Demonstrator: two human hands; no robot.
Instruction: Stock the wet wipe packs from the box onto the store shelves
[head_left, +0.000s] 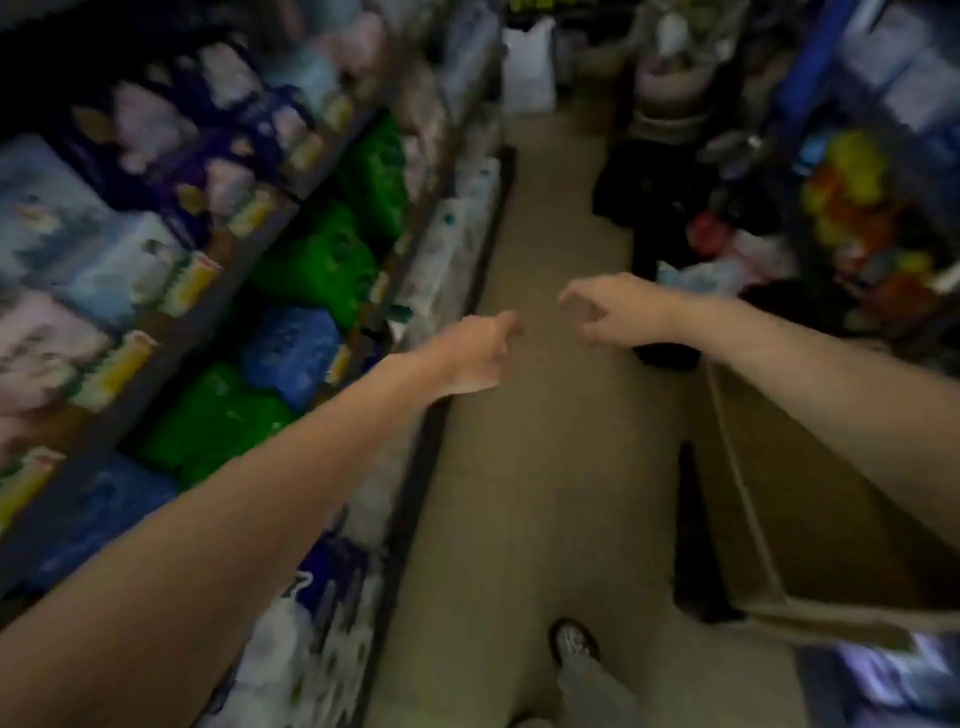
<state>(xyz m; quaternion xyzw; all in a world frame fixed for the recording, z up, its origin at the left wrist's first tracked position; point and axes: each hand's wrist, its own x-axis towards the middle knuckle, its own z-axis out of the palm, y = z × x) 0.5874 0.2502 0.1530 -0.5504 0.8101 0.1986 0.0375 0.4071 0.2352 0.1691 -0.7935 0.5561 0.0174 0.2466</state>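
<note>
The picture is blurred by motion. My left hand (480, 353) reaches forward over the aisle beside the lower edge of the store shelves (291, 218), fingers loosely curled, holding nothing. My right hand (602, 312) hangs a little to its right, fingers bent and apart, with nothing in it. The brown cardboard box (810, 525) stands open on the floor under my right forearm; its inside is not visible. Green (322, 260) and blue wet wipe packs (291, 348) lie on the middle shelves at the left.
Purple, pink and pale blue packs fill the upper left shelves. White packs (447, 249) line the bottom shelf. A white sack (527, 67) stands at the aisle's far end. Dark bags and colourful goods (852, 208) crowd the right side. My shoe (574, 642) is on the beige floor.
</note>
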